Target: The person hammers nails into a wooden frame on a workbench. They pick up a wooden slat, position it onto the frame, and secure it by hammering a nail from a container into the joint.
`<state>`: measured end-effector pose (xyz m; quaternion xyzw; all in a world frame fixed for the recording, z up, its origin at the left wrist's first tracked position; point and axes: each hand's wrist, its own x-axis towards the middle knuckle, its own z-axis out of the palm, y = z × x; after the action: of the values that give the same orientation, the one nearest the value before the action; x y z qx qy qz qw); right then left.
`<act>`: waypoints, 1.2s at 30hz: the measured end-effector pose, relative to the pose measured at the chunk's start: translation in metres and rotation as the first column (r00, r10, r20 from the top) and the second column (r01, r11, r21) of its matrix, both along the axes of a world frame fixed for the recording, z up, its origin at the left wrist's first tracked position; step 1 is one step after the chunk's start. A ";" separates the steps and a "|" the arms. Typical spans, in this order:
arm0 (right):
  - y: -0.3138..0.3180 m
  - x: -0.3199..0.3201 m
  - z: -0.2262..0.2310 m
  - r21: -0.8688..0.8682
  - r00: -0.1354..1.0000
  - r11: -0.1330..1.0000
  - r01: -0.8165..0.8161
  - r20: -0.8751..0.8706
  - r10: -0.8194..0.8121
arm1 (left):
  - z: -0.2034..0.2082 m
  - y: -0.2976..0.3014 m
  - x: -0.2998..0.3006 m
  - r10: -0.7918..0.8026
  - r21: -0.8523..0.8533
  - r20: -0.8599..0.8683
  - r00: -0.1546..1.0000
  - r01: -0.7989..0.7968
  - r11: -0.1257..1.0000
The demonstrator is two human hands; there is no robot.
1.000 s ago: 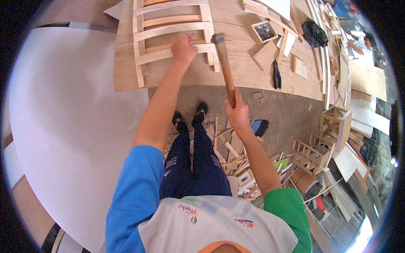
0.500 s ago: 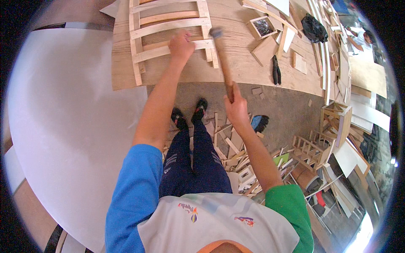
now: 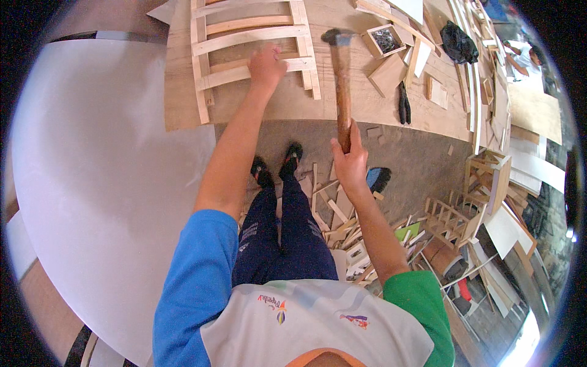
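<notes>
My right hand point(image 3: 351, 160) grips the wooden handle of a hammer point(image 3: 343, 92). The hammer's metal head is raised over the workbench, to the right of a slatted wooden frame point(image 3: 251, 38), and is slightly smeared by motion. Over the frame's nearest slats is my left hand point(image 3: 267, 66), its fingers curled in and a little blurred. Whatever those fingers pinch is too small to make out. The frame lies flat on the bench, with light slats running across two uprights.
On the plywood bench point(image 3: 140, 92) stand an open box of nails point(image 3: 384, 41), black-handled pliers point(image 3: 404, 104), wood blocks and a black plastic bag point(image 3: 458, 43). Wood offcuts point(image 3: 342, 214) litter the floor near my feet. A large white panel point(image 3: 110, 183) fills the left. Another person point(image 3: 523, 58) is at far right.
The hammer has swung up and to the right, away from the frame, with my right hand. My left hand stays at the slats, shifting only slightly.
</notes>
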<state>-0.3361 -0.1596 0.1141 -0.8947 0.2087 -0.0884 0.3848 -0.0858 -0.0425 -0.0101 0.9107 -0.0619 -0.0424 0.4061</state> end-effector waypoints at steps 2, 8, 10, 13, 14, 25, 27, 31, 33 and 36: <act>-0.003 -0.003 -0.018 -0.026 0.999 0.999 -0.021 -0.046 0.020 | -0.003 0.001 0.002 -0.022 -0.049 0.001 1.000 0.022 0.999; -0.011 -0.006 -0.036 -0.022 0.993 0.996 -0.086 -0.085 0.084 | 0.000 -0.004 0.007 0.001 -0.020 -0.037 0.999 -0.002 1.000; -0.008 -0.002 -0.023 0.000 0.995 0.998 -0.057 -0.084 0.057 | 0.000 0.001 0.002 0.009 -0.019 -0.040 0.999 -0.009 1.000; -0.010 -0.001 -0.017 -0.009 0.994 0.998 -0.069 -0.089 0.067 | 0.006 -0.002 0.004 0.017 -0.041 -0.034 0.999 -0.019 0.999; -0.009 -0.001 -0.017 0.012 0.995 0.998 -0.057 -0.086 0.058 | 0.005 -0.002 0.002 0.020 -0.047 -0.038 0.999 -0.021 0.999; -0.007 -0.004 -0.031 -0.019 0.987 0.998 -0.065 -0.152 0.062 | 0.004 -0.002 0.008 0.018 -0.028 -0.019 1.000 -0.018 0.999; -0.002 -0.001 -0.015 0.049 0.986 0.998 -0.031 -0.165 0.039 | 0.004 -0.002 0.005 0.026 -0.004 -0.022 0.999 -0.026 1.000; -0.010 0.000 -0.028 0.021 0.942 0.997 -0.077 -0.327 0.080 | 0.000 -0.001 0.005 -0.001 -0.021 0.009 1.000 0.001 1.000; -0.012 -0.002 -0.034 -0.026 0.981 0.995 -0.095 -0.170 0.089 | 0.010 0.000 0.008 0.000 -0.026 -0.007 1.000 0.000 1.000; -0.003 -0.002 -0.028 0.006 0.997 1.000 -0.030 -0.068 0.031 | 0.012 -0.001 0.000 0.019 -0.029 -0.043 0.999 -0.021 0.999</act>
<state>-0.3380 -0.1624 0.0861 -0.8993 0.2083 -0.0512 0.3811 -0.0859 -0.0431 0.0014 0.9042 -0.0446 -0.0568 0.4211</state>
